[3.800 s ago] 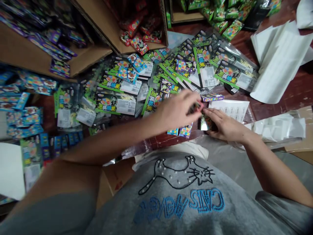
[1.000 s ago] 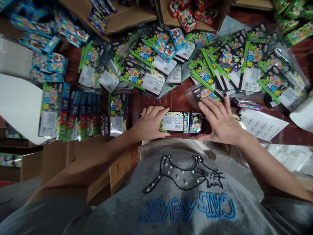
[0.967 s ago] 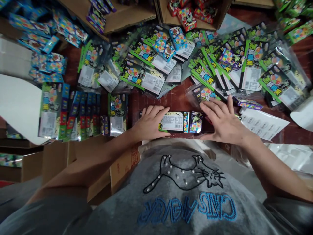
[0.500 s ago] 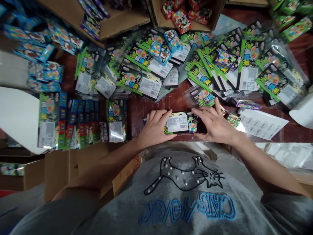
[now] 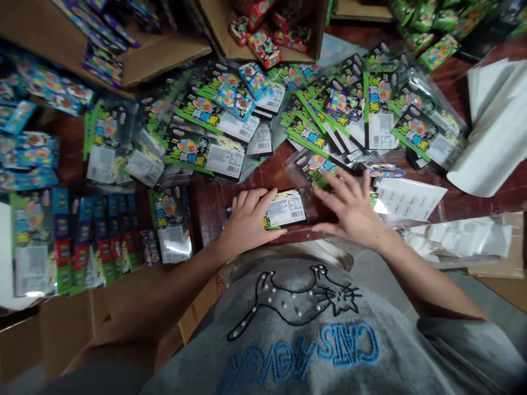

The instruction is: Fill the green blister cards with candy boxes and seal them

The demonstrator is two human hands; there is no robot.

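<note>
My left hand (image 5: pixel 252 219) is wrapped over a black and green packet (image 5: pixel 288 207) with a white label, which lies flat near the table's front edge. Part of the packet is hidden under the palm. To its right, my right hand (image 5: pixel 349 211) has its fingers spread and holds nothing; its fingertips are near the clear film at the packet's right end. A purple small box (image 5: pixel 382 170) lies just beyond the right hand, and a white sticker sheet (image 5: pixel 411 198) is to the right of it.
Flat packets (image 5: pixel 206 151) lie heaped across the table's middle. Filled packets (image 5: pixel 90 236) stand in a row at left. Red boxes (image 5: pixel 263 46) sit in a cardboard box (image 5: pixel 209 27). Blue boxes (image 5: pixel 33 159) are piled left, and a white roll (image 5: pixel 489 131) is at right.
My right hand has opened and come away from the packet's right end. The small patterned box visible there is no longer seen. The whole view has shifted.
</note>
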